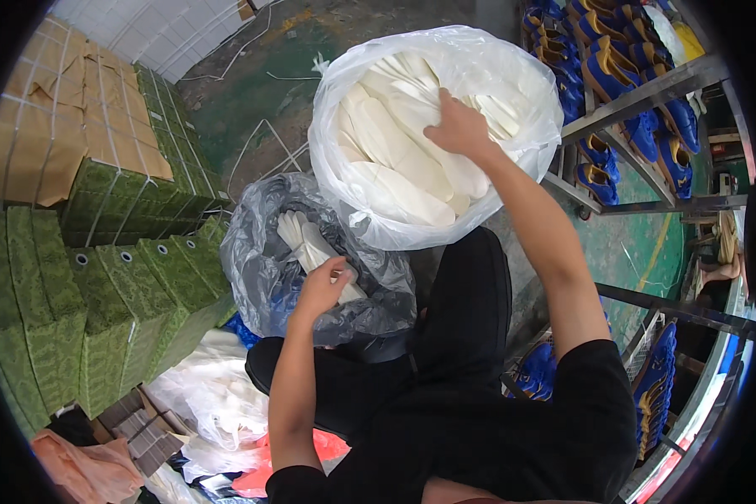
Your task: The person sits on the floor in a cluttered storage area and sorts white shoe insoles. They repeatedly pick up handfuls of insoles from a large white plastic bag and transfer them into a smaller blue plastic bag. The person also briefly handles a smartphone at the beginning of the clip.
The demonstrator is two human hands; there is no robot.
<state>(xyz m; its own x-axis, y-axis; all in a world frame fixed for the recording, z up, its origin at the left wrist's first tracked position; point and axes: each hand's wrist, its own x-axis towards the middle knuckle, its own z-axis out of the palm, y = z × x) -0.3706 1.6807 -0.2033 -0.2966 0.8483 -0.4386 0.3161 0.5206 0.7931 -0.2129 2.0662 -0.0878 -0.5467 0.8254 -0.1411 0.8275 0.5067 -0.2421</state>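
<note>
White insoles fill the big clear plastic bag [344,143] at the upper centre of the frame, and our right hand [458,128] is down inside it, fingers spread flat over the pile of white insoles [395,164]; we cannot tell whether it actually grips one. Lower down, left of centre, our left hand [321,290] is curled shut around a small bunch of insoles [307,239] standing in the grey plastic bag [265,260], which rests against our black-clad lap. Green boxes [101,311] stack up along the left edge, with brown cartons [50,126] at the upper left. Blue shoes [622,84] line the metal rack [647,97] at the upper right.
</note>
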